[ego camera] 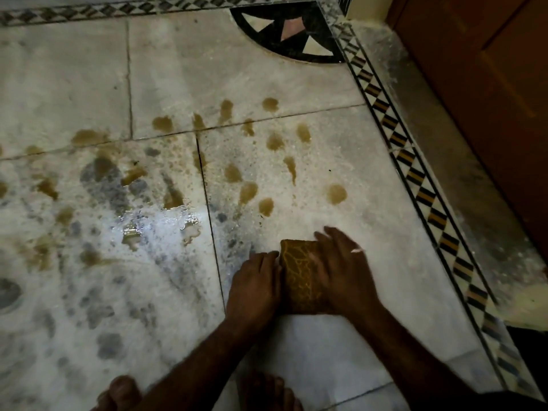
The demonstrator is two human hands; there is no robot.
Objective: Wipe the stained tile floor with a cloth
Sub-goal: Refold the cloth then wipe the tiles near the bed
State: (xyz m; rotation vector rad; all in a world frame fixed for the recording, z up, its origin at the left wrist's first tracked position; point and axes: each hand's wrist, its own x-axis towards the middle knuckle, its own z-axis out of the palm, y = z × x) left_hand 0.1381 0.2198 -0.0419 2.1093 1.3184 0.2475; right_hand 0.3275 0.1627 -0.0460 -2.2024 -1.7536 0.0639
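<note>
Your folded cloth (299, 280) lies on the tile floor (355, 161), at 6 o'clock from the brown stains (249, 191). Your right hand (341, 271) presses flat on it, fingers spread, grip apart. Your left hand (255, 289) touches its 9 o'clock edge with straight fingers, grip also apart.

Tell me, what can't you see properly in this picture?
All in the head view:
- cloth: partly covered by the left hand and right hand, so its full shape is hidden.
- Right hand: blurred, finger detail unclear.
- tile floor beneath the cloth: hidden, so any stains there can't be judged.
- feet: cut off by the bottom edge.
- brown stain: cut off by the left edge.
</note>
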